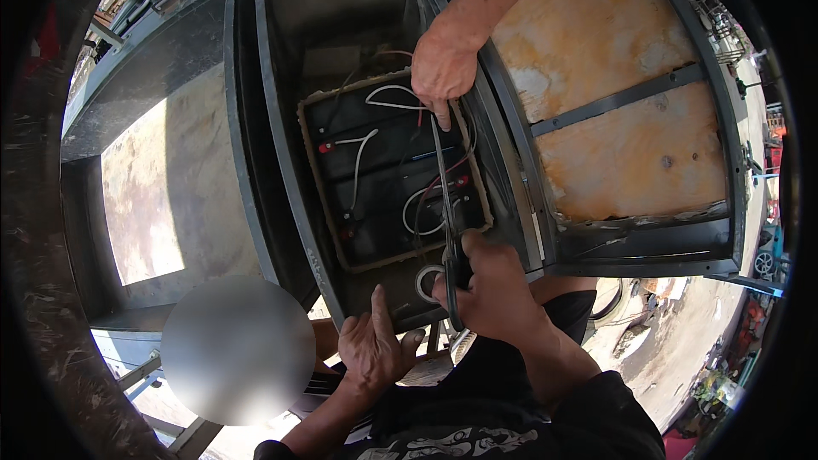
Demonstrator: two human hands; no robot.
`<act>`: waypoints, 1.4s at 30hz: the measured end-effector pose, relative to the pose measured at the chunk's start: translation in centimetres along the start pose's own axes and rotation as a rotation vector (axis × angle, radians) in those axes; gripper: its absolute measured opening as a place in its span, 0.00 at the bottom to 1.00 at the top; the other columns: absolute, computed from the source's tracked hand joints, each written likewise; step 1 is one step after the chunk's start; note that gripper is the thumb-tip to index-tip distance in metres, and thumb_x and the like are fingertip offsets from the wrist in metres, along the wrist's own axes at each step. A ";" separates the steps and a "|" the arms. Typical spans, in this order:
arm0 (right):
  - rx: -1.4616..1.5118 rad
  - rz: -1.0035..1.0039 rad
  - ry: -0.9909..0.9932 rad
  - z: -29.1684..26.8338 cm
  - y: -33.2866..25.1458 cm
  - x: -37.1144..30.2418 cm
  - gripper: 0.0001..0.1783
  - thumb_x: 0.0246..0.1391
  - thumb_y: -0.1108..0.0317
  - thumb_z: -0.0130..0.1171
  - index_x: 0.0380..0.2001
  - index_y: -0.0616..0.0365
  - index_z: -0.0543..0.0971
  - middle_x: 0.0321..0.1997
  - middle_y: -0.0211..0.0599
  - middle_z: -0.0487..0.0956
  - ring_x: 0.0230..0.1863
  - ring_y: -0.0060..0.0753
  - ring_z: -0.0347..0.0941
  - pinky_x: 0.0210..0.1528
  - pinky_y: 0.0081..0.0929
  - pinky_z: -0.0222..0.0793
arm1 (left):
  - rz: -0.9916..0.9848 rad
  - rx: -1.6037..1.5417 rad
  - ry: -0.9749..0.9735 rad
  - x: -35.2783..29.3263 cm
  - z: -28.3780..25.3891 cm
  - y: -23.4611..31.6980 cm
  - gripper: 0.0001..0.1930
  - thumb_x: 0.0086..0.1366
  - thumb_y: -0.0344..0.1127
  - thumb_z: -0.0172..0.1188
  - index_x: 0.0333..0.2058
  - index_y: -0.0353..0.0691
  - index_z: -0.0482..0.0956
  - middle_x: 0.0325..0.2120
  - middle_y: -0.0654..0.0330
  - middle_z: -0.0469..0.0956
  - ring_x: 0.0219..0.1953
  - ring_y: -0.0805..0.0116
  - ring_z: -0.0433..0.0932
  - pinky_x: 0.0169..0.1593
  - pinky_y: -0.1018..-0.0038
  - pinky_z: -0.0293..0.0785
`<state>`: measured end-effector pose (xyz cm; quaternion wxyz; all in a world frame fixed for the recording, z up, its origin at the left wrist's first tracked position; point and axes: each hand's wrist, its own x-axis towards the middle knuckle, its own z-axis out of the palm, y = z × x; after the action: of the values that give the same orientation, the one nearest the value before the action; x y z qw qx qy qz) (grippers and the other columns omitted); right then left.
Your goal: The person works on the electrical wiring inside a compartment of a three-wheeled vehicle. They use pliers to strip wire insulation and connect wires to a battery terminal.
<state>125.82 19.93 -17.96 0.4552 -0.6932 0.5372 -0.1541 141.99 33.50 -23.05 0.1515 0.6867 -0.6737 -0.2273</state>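
Observation:
My right hand (498,285) is closed around the black handles of long-bladed scissors (444,183). Their blades extend away from me over several black batteries (375,172), set side by side in a metal box. At the blade tips, another person's hand (443,68) reaches in from the far side, with a finger pointing down at the wires. A white wire (394,89) loops beside that hand. Beside my right fingers is a tape-like ring (427,282) with a pale centre. My left hand (373,345) lies at the box's near edge, index finger stretched and thumb apart, holding nothing.
Metal walls (290,119) enclose the batteries, and a tan rim (311,158) runs round them. To the right lies a rusty panel (630,136) in a dark frame. An open metal compartment (196,170) is on the left. A person with a blurred head (239,349) is at lower left.

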 end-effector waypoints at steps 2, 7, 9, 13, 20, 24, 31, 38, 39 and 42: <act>0.006 -0.024 0.036 0.4 0.3 -0.4 0.17 0.41 0.69 0.67 0.24 0.66 0.68 0.15 0.45 0.71 0.15 0.39 0.73 0.19 0.31 0.65 | 0.005 0.004 0.031 -0.3 0.3 0.0 0.45 0.53 0.48 0.60 0.61 0.20 0.55 0.24 0.57 0.78 0.25 0.60 0.75 0.35 0.66 0.65; 0.001 -0.143 0.179 0.8 0.2 -1.1 0.16 0.38 0.70 0.65 0.24 0.67 0.69 0.14 0.49 0.70 0.15 0.40 0.69 0.20 0.32 0.63 | 0.166 0.065 0.214 -0.4 1.3 -0.7 0.45 0.59 0.55 0.60 0.58 0.15 0.57 0.15 0.59 0.71 0.18 0.64 0.70 0.30 0.68 0.64; -0.029 -0.130 0.232 1.2 0.3 -1.4 0.16 0.38 0.70 0.65 0.25 0.68 0.70 0.14 0.50 0.69 0.15 0.39 0.68 0.20 0.32 0.63 | 0.167 0.103 0.243 -0.6 1.7 -0.8 0.45 0.59 0.55 0.59 0.58 0.14 0.57 0.15 0.59 0.71 0.18 0.64 0.71 0.30 0.68 0.64; -0.085 -0.190 0.326 1.6 1.0 -1.1 0.17 0.39 0.66 0.66 0.24 0.69 0.71 0.16 0.54 0.71 0.20 0.52 0.71 0.25 0.40 0.66 | 0.197 0.153 0.311 -0.5 1.8 -0.4 0.43 0.62 0.53 0.57 0.56 0.13 0.58 0.14 0.56 0.72 0.18 0.60 0.72 0.31 0.66 0.66; -0.111 -0.279 0.403 2.2 1.0 -1.0 0.16 0.38 0.68 0.67 0.24 0.70 0.73 0.18 0.55 0.71 0.20 0.51 0.69 0.26 0.40 0.63 | 0.184 0.210 0.375 -1.1 1.2 0.2 0.36 0.65 0.50 0.54 0.53 0.15 0.64 0.16 0.52 0.76 0.19 0.55 0.75 0.35 0.64 0.71; -0.141 -0.395 0.459 2.4 2.4 -1.4 0.15 0.39 0.69 0.66 0.24 0.70 0.72 0.19 0.56 0.72 0.23 0.57 0.71 0.28 0.41 0.65 | 0.233 0.215 0.417 -1.3 1.8 -0.1 0.35 0.65 0.50 0.54 0.52 0.15 0.65 0.19 0.49 0.77 0.21 0.54 0.77 0.36 0.63 0.72; 0.055 -0.454 0.482 3.0 2.3 -3.5 0.12 0.40 0.73 0.63 0.24 0.66 0.69 0.17 0.44 0.72 0.19 0.33 0.69 0.24 0.32 0.64 | 0.348 0.212 0.510 -2.9 1.8 -0.5 0.34 0.63 0.46 0.57 0.56 0.19 0.63 0.41 0.41 0.77 0.44 0.49 0.76 0.51 0.60 0.69; 0.518 -0.550 0.478 7.6 4.5 -10.8 0.09 0.42 0.75 0.61 0.23 0.62 0.69 0.15 0.30 0.69 0.18 0.18 0.64 0.21 0.22 0.61 | 0.467 -0.243 0.579 -8.9 3.7 0.3 0.25 0.57 0.29 0.61 0.53 0.29 0.68 0.49 0.44 0.74 0.50 0.45 0.73 0.57 0.59 0.67; 0.488 -0.554 0.454 8.5 4.7 -12.2 0.09 0.42 0.75 0.61 0.23 0.62 0.69 0.15 0.29 0.69 0.18 0.18 0.64 0.21 0.22 0.61 | 0.374 -0.427 0.487 -10.0 4.5 0.5 0.22 0.60 0.30 0.59 0.52 0.29 0.69 0.47 0.46 0.74 0.49 0.48 0.74 0.56 0.62 0.68; 0.480 -0.508 0.375 11.8 6.7 -15.1 0.09 0.43 0.76 0.61 0.23 0.61 0.69 0.16 0.29 0.69 0.18 0.17 0.63 0.21 0.20 0.60 | 0.117 -1.042 0.258 -11.3 8.3 0.2 0.19 0.70 0.38 0.50 0.51 0.29 0.70 0.45 0.51 0.76 0.46 0.55 0.76 0.53 0.67 0.71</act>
<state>124.44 38.71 -25.49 0.4456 -0.6378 0.3713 -0.5068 137.69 45.49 -28.77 0.5657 0.5043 -0.4850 -0.4364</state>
